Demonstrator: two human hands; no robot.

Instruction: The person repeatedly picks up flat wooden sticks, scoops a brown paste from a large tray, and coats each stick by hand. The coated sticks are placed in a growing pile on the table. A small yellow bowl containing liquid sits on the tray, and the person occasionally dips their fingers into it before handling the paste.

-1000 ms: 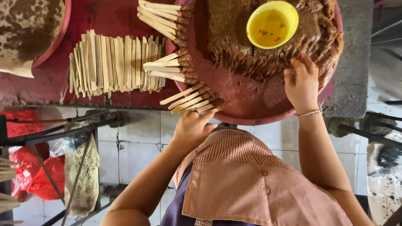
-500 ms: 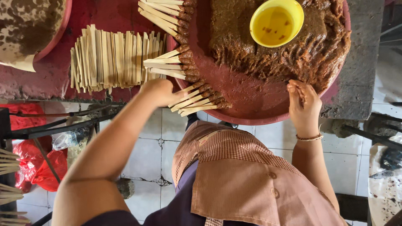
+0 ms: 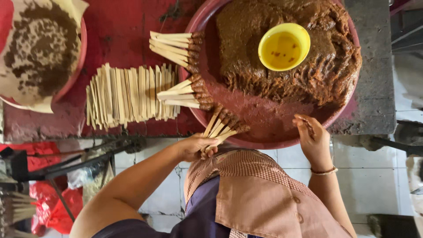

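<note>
Your left hand (image 3: 196,147) closes on the bare ends of a small fan of coated skewers (image 3: 222,125) resting on the rim of the big red basin (image 3: 264,142), at about 7 o'clock of the basin. Your right hand (image 3: 310,139) is half curled at 5 o'clock, pinching what looks like a bit of brown paste; the view is too blurred to be sure. The sticks overhang the rim, so a loose grip could tip them off the tabletop (image 3: 123,35). The yellow bowl (image 3: 283,46) sits on the paste mound (image 3: 286,57) and could slide if you dig beneath it. The plain sticks (image 3: 128,94) lie at 9 o'clock, close enough to get smeared.
</note>
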